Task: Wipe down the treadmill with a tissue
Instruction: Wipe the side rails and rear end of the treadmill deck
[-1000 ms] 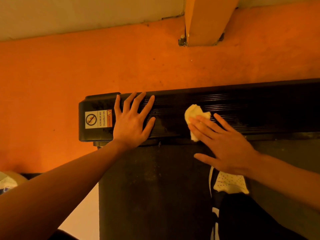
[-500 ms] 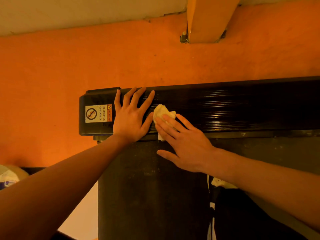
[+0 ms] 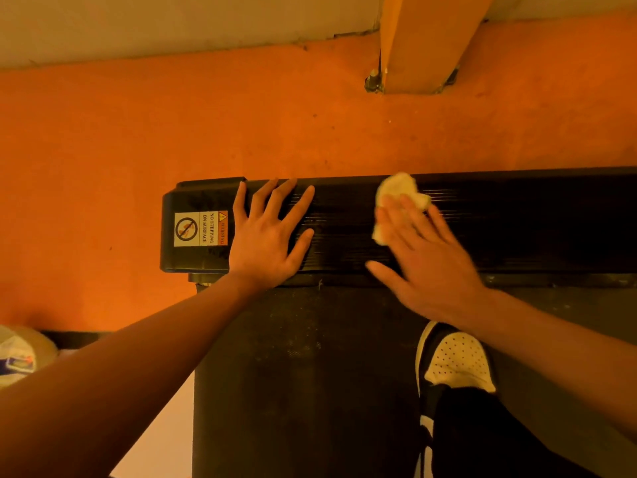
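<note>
The treadmill's black ribbed front cover (image 3: pixel 517 222) runs across the middle of the view, with the dark belt (image 3: pixel 293 374) below it. My left hand (image 3: pixel 269 236) lies flat on the cover's left part, fingers spread, beside a warning sticker (image 3: pixel 200 229). My right hand (image 3: pixel 424 257) presses a crumpled white tissue (image 3: pixel 400 194) against the cover near its far edge. The fingers cover the tissue's lower half and are blurred.
An orange floor (image 3: pixel 241 125) lies beyond the treadmill, with an orange post (image 3: pixel 427 43) bolted to it at the top. My white-and-black shoe (image 3: pixel 455 360) stands on the belt at the lower right. A bagged object (image 3: pixel 20 357) sits at the left edge.
My right hand slid the tissue left until it nearly touched my left hand, then back right and further up the cover. The left hand stayed in place.
</note>
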Action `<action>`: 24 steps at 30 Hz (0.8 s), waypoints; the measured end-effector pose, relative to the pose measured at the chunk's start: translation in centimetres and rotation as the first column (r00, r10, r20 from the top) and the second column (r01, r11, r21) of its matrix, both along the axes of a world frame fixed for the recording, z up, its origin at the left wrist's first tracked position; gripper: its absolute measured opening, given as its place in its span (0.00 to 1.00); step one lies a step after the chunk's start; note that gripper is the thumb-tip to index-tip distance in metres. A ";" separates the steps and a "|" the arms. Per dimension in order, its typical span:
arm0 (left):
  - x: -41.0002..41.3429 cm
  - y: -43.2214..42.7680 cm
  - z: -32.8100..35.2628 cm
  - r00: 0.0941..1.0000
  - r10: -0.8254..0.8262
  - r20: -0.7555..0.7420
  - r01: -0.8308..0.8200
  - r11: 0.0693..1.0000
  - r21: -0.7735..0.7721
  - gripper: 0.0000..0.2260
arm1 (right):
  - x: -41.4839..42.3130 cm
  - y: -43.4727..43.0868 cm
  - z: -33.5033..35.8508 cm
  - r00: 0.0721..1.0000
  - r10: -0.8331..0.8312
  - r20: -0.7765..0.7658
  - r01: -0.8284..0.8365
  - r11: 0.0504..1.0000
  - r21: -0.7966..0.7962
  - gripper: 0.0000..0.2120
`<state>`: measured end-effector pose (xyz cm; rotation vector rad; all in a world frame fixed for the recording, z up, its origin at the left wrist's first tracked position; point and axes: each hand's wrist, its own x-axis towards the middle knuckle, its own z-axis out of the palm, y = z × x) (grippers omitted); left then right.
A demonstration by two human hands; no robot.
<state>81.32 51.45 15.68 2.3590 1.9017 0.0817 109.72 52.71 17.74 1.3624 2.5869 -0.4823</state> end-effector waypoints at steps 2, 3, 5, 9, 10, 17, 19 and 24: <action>0.0 0.1 0.0 1.000 0.008 -0.018 -0.008 1.000 -0.013 0.28 | -5.4 1.4 -0.1 0.998 0.034 -0.058 -0.036 0.998 -0.044 0.42; -0.1 0.0 0.0 1.000 0.009 -0.024 -0.010 1.000 -0.020 0.28 | -7.1 1.8 0.0 0.995 0.065 -0.069 -0.070 0.996 -0.062 0.42; 0.2 0.0 0.0 1.000 0.007 -0.020 -0.007 1.000 -0.020 0.28 | -7.1 2.4 0.1 0.992 0.112 -0.065 -0.116 0.991 -0.061 0.43; 0.1 0.0 0.1 1.000 0.015 0.005 -0.015 1.000 0.005 0.28 | 1.5 3.5 0.3 0.999 -0.035 -0.008 0.035 0.999 -0.002 0.41; 0.1 0.1 0.1 1.000 0.014 0.006 -0.014 1.000 0.010 0.28 | 3.8 3.6 0.2 0.995 -0.093 0.019 0.093 0.996 -0.005 0.41; 0.3 0.0 0.1 1.000 0.019 0.012 -0.019 1.000 0.007 0.28 | -1.1 3.1 0.6 0.978 -0.187 -0.087 0.186 0.982 -0.026 0.45; 0.3 0.1 0.2 1.000 0.020 0.004 -0.020 1.000 -0.006 0.28 | -6.0 3.8 0.3 0.990 -0.094 -0.108 0.089 0.995 -0.045 0.46; 0.3 0.2 0.4 1.000 0.023 0.001 -0.023 1.000 -0.018 0.28 | -5.2 5.4 0.0 0.996 -0.006 -0.089 0.003 1.000 -0.031 0.42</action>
